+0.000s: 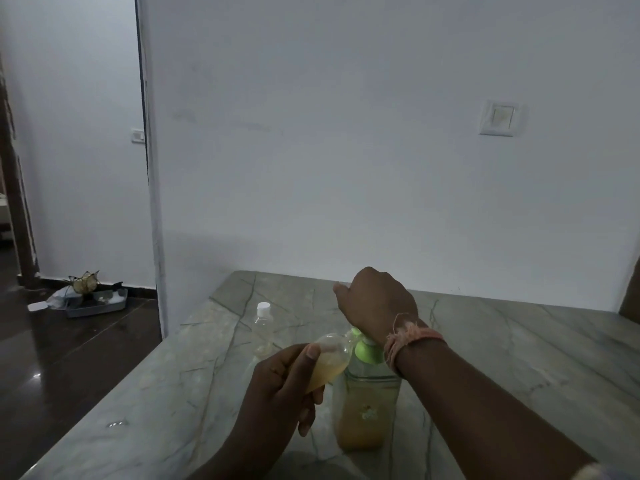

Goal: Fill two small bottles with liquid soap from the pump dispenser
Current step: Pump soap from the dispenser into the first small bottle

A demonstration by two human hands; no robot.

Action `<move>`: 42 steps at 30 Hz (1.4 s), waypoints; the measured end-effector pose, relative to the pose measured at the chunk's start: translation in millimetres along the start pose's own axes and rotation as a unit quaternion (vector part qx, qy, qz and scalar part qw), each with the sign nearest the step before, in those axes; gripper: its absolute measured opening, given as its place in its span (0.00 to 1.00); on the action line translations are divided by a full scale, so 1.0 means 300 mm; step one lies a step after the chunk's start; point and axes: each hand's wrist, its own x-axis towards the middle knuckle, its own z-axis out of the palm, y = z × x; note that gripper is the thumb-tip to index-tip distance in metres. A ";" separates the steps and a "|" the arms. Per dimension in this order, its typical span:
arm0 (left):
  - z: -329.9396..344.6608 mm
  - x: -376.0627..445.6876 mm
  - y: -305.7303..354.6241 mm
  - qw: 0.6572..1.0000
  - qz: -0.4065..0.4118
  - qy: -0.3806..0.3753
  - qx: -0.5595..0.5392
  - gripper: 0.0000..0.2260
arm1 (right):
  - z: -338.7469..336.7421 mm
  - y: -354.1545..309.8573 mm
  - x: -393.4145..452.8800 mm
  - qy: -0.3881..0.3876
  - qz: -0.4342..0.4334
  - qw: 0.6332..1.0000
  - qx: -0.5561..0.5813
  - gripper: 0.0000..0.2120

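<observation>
Two small clear bottles are in view. One small bottle (329,362), partly filled with amber soap, is tilted in the left hand (280,386), whose fingers (313,351) are curled round it, its mouth held against the green pump head of the dispenser (367,407). The other capped bottle (263,329) stands upright on the table (502,358), a little beyond and to the left, apart from both hands. The dispenser, clear with amber soap low in its body, stands on the table just beside the held bottle. The right hand (375,299) hangs above the pump, wrist bent down over it; how its fingers lie I cannot tell. A pinkish thread band (408,341) circles that wrist.
</observation>
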 end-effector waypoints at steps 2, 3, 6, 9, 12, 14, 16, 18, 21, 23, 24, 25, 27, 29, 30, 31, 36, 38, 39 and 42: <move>0.002 -0.005 -0.002 1.000 -0.004 0.001 -0.011 0.15 | 0.001 0.003 -0.003 -0.007 0.001 1.000 -0.007 0.19; 0.002 -0.006 -0.002 1.000 -0.005 0.001 -0.018 0.15 | 0.000 0.003 -0.004 -0.009 0.001 1.000 -0.011 0.19; 0.005 -0.011 0.006 0.999 -0.003 0.001 -0.034 0.18 | -0.014 -0.005 -0.007 -0.009 -0.008 1.000 -0.017 0.18; 0.004 -0.010 0.002 1.000 -0.004 -0.005 -0.029 0.19 | -0.027 -0.018 -0.001 0.005 -0.033 0.999 -0.034 0.18; -0.002 -0.006 -0.007 1.000 -0.005 0.002 -0.016 0.20 | -0.010 -0.009 0.000 0.016 -0.021 0.999 -0.023 0.18; 0.003 -0.005 -0.009 1.000 0.002 -0.002 -0.001 0.20 | 0.001 0.001 0.003 0.006 -0.006 1.000 0.004 0.17; 0.004 -0.012 -0.010 1.000 -0.001 -0.003 0.011 0.19 | 0.008 0.005 0.005 -0.009 -0.009 1.000 -0.003 0.16; 0.005 -0.013 -0.003 1.000 -0.005 0.001 0.015 0.20 | 0.007 0.006 -0.001 -0.012 0.001 1.000 0.005 0.16; 0.012 -0.018 0.006 1.000 -0.007 0.005 0.018 0.20 | -0.013 0.002 0.007 -0.028 0.003 1.000 -0.002 0.16; 0.013 -0.015 0.001 1.000 -0.012 0.006 0.023 0.20 | -0.022 -0.003 0.010 -0.024 -0.002 0.999 -0.020 0.16; 0.011 -0.013 -0.001 1.000 -0.010 0.008 0.024 0.20 | -0.019 -0.008 0.011 -0.013 -0.005 1.000 -0.023 0.17; 0.009 -0.012 -0.001 1.000 -0.008 0.011 0.024 0.19 | -0.011 -0.011 0.009 0.001 -0.006 1.000 -0.024 0.17; 0.008 -0.007 0.001 1.000 -0.006 0.015 0.020 0.18 | 0.009 -0.008 0.002 0.023 0.001 1.000 -0.020 0.18; 0.006 -0.007 -0.006 1.000 -0.006 0.021 0.019 0.17 | 0.015 -0.004 0.001 0.018 0.000 1.000 -0.024 0.18; 0.006 -0.009 -0.008 1.000 -0.009 0.020 0.018 0.18 | 0.013 -0.002 0.003 0.008 0.000 1.000 -0.024 0.18; 0.006 -0.011 -0.006 1.000 -0.013 0.016 0.017 0.18 | 0.009 -0.001 0.004 -0.002 0.001 1.000 -0.022 0.18; 0.009 -0.012 0.005 1.000 -0.020 0.017 0.015 0.20 | -0.013 -0.021 0.008 -0.020 -0.020 0.999 -0.044 0.17; 0.005 -0.007 -0.006 0.999 -0.021 0.013 0.023 0.21 | -0.018 -0.024 0.013 -0.006 -0.024 0.999 -0.039 0.18; 0.005 -0.006 -0.013 0.999 -0.020 0.013 0.026 0.21 | -0.010 -0.016 0.015 -0.005 -0.019 0.999 -0.026 0.18; 0.011 0.000 -0.017 1.000 -0.015 0.021 0.017 0.19 | 0.025 0.014 0.019 -0.014 0.006 1.000 0.020 0.18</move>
